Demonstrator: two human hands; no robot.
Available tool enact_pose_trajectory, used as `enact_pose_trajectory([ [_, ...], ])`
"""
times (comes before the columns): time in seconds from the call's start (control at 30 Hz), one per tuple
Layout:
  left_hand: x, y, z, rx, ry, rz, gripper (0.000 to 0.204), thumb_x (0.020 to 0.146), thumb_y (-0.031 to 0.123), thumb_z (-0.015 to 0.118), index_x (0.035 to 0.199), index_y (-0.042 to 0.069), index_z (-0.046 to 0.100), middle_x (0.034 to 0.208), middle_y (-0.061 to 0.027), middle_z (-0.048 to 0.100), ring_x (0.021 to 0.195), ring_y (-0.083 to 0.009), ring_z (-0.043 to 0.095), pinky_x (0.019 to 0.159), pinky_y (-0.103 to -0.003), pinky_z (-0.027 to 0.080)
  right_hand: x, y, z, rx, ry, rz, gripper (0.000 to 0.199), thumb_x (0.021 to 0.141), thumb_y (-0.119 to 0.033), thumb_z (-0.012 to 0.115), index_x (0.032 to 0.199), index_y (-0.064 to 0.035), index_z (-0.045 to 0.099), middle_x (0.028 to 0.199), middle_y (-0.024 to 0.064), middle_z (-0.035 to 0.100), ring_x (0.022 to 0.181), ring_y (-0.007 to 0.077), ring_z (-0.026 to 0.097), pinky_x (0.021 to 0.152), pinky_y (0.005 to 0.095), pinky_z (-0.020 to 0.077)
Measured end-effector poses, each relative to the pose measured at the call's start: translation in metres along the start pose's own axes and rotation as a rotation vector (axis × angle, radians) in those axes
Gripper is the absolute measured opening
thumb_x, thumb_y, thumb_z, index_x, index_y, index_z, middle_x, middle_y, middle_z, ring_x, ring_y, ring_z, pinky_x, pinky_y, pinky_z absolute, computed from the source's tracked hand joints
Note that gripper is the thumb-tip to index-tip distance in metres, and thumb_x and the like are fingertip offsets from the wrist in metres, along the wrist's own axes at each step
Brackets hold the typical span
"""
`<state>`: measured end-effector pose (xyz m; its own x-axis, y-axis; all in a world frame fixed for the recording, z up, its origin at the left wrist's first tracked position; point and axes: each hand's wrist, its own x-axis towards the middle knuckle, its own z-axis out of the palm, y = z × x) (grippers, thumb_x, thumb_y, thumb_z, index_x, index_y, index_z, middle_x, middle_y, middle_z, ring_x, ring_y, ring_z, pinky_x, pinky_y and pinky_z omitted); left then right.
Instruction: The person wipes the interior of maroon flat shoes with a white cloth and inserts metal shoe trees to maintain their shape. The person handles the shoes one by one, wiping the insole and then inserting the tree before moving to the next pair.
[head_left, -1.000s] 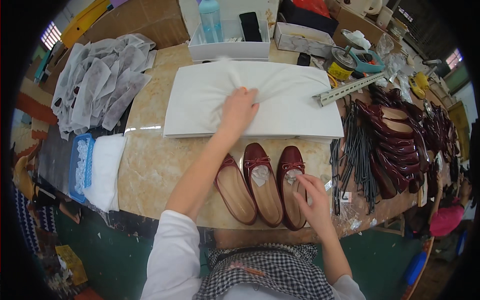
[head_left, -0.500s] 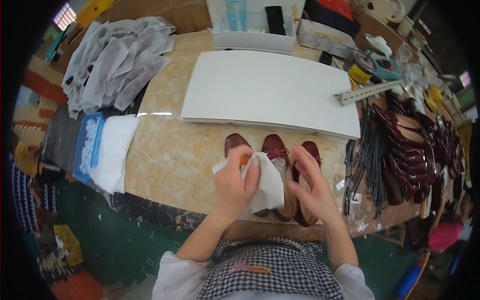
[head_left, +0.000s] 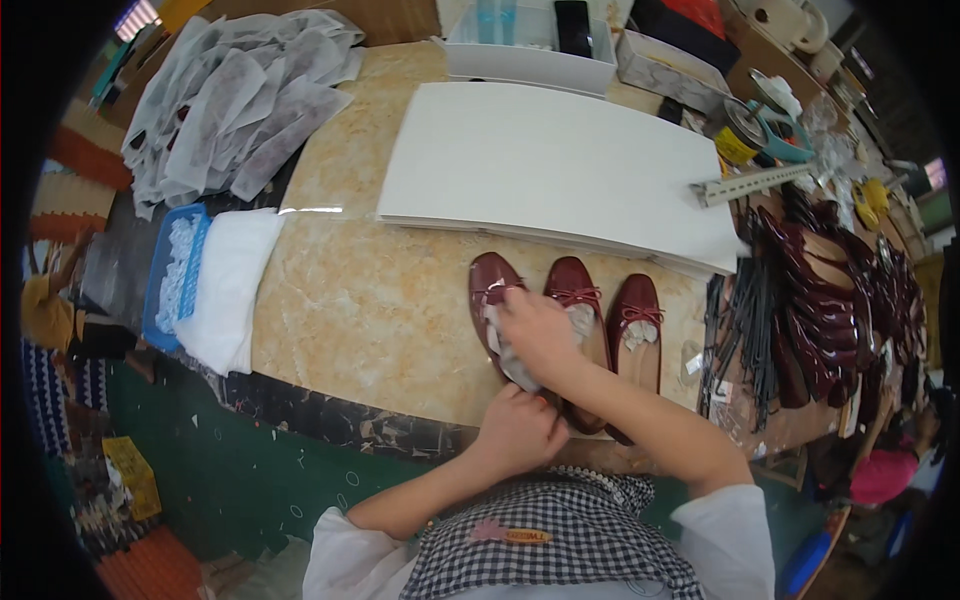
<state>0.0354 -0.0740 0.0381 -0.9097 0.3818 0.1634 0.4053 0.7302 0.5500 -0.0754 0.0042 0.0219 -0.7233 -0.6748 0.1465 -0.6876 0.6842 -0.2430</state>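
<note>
Three glossy burgundy ballet flats with small bows stand side by side on the table: the left flat (head_left: 494, 270), the middle flat (head_left: 568, 275) and the right flat (head_left: 635, 290). Over the opening of the left one is my right hand (head_left: 542, 340), its blurred fingers closed on whitish tissue paper (head_left: 518, 372) inside the shoe. My left hand (head_left: 518, 432) is closed around the heel end of that same shoe, at the table's near edge; a bit of orange shows by its fingers. Tissue paper also fills the toes of the middle and right flats.
Behind the shoes lies a stack of white board (head_left: 560, 160). To the left are a blue basket (head_left: 160, 300), a folded white cloth (head_left: 228, 290) and wrapped pieces (head_left: 240, 100). Black strips (head_left: 755, 310) and burgundy shoe uppers (head_left: 815, 310) lie right. A white box (head_left: 530, 65) stands far back.
The white tissue paper has gone from my left hand into the left flat. My right hand moved left onto that shoe, and my left hand came down to its heel.
</note>
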Motion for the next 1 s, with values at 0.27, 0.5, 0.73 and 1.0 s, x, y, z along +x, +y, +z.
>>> enact_pose_trajectory([
  [0.27, -0.001, 0.002, 0.006, 0.028, 0.042, -0.015, 0.025, 0.076, 0.027, 0.066, 0.063, 0.005, 0.064, 0.062, -0.0081, 0.059, 0.062, -0.0217, 0.059, 0.066, -0.034, 0.043, -0.008, 0.042, -0.037, 0.644, -0.209, 0.226, 0.066, 0.073, -0.013, 0.072, 0.133, -0.0015, 0.047, 0.122, 0.0212, 0.048, 0.105, 0.0349, 0.055, 0.091, 0.0387, 0.0479],
  [0.5, -0.004, 0.007, 0.013, 0.095, 0.054, 0.027, 0.027, 0.075, 0.028, 0.068, 0.062, 0.006, 0.061, 0.064, -0.0080, 0.058, 0.063, -0.0222, 0.058, 0.065, -0.035, 0.042, 0.025, 0.014, 0.008, 0.152, -0.076, 0.296, 0.059, 0.073, -0.014, 0.069, 0.128, -0.0056, 0.049, 0.110, 0.0142, 0.060, 0.086, 0.0329, 0.064, 0.071, 0.0423, 0.0528],
  [0.73, 0.001, -0.013, -0.042, -0.027, 0.520, -0.054, 0.047, 0.080, 0.020, 0.065, 0.122, 0.001, 0.059, 0.116, -0.0149, 0.063, 0.111, -0.0323, 0.056, 0.100, -0.044, 0.039, 0.001, 0.027, -0.047, 0.614, 0.378, 0.456, 0.049, 0.076, -0.007, 0.064, 0.123, -0.0025, 0.051, 0.108, 0.0192, 0.059, 0.099, 0.0364, 0.060, 0.083, 0.0428, 0.0498],
  [1.0, 0.022, -0.028, 0.004, -1.473, 0.138, -0.671, 0.058, 0.089, 0.031, 0.051, 0.137, -0.001, 0.041, 0.129, -0.0155, 0.054, 0.113, -0.0256, 0.057, 0.093, -0.039, 0.048, -0.157, 0.144, -0.108, 0.535, 0.629, 0.819, 0.019, 0.089, -0.009, 0.060, 0.105, -0.0021, 0.066, 0.080, 0.0105, 0.069, 0.073, 0.0156, 0.068, 0.065, 0.0282, 0.0523],
])
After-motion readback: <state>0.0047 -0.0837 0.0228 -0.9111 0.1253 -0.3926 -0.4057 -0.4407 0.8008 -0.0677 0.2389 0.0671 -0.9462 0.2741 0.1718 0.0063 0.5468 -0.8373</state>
